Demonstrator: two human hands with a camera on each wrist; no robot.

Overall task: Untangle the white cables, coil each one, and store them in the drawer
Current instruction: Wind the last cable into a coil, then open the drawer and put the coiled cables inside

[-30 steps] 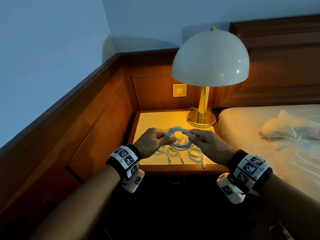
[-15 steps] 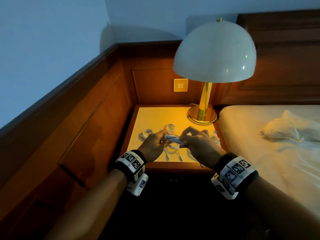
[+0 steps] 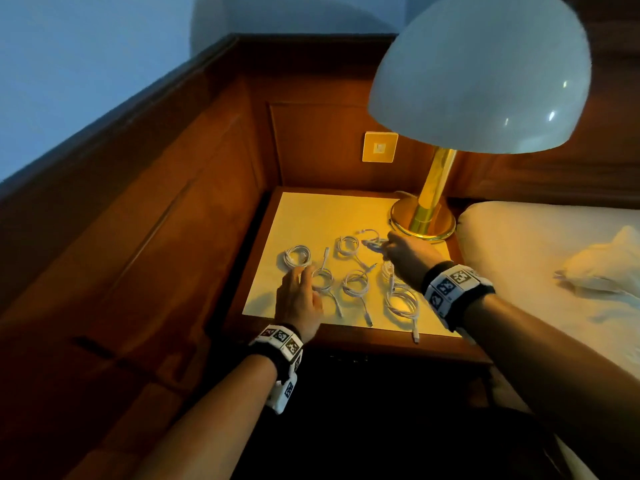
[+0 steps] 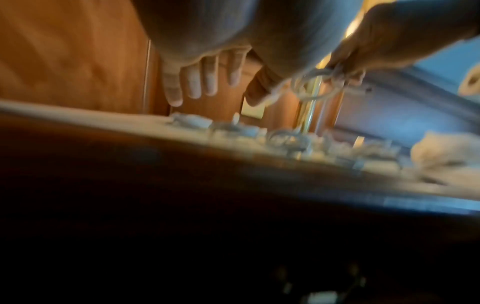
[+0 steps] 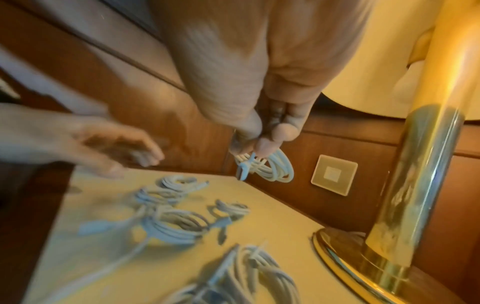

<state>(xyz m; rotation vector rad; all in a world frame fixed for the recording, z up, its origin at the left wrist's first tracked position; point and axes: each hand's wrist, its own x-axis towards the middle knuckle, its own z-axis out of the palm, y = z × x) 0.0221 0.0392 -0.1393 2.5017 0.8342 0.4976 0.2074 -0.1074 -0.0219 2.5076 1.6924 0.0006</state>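
Meanwhile R hand (image 3: 407, 258) pinches coiled cable (image 5: 267, 167) by lamp base (image 3: 422, 221); L hand (image 3: 298, 299) relaxed among coils (image 3: 355, 284).

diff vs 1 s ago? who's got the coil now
The left hand let go of the coiled cable and dropped to the nightstand, fingers open. The right hand alone pinches it, carried toward the lamp. The other coils stayed on top.

Dim room, warm lamp (image 3: 479, 74) glow, blurred wrist views
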